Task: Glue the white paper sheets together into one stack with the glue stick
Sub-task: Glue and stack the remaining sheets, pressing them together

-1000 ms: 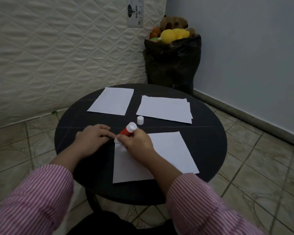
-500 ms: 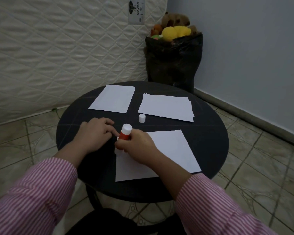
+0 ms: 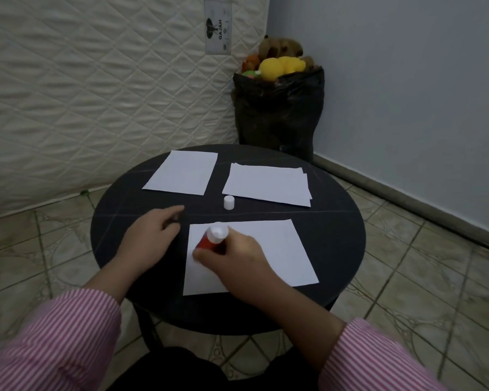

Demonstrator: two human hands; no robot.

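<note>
A: Head view. Which step is in hand?

B: Gluing, by the look of it. Right hand (image 3: 232, 258) is clenched round the glue stick (image 3: 211, 239), red barrel, white end up toward the camera, working end down on the near sheet (image 3: 266, 249) close to its left edge. Whether the tip actually touches the paper I cannot tell; the fingers hide it.

A: Left hand?

B: Left hand (image 3: 150, 238) grasps nothing. It lies on the bare table (image 3: 336, 235) just beside the near sheet's left edge, fingers loosely spread and pointing away, blurred at the tips. It is not on the paper.

A: Where do the other sheets lie?

B: Far side of the table. A single sheet (image 3: 182, 172) at far left, and a small pile (image 3: 267, 183) at far right, edges slightly fanned, so more than one sheet. Both well apart from the near sheet.

A: How far along?

B: Early, I judge. Only one sheet is getting glue, and nothing is laid on it yet.

A: Next move?

B: Likely run the stick over the rest of the near sheet, with the left hand pinning the paper so it does not slide. Then fetch a far sheet and square it on top.

A: Anything in the way?

B: The white cap (image 3: 229, 202) stands upright between the near sheet and the pile, right on the reach path; easy to knock. Off the table, a black bag (image 3: 277, 108) of soft toys sits in the corner and a quilted mattress (image 3: 96, 94) leans on the wall. Neither interferes.
</note>
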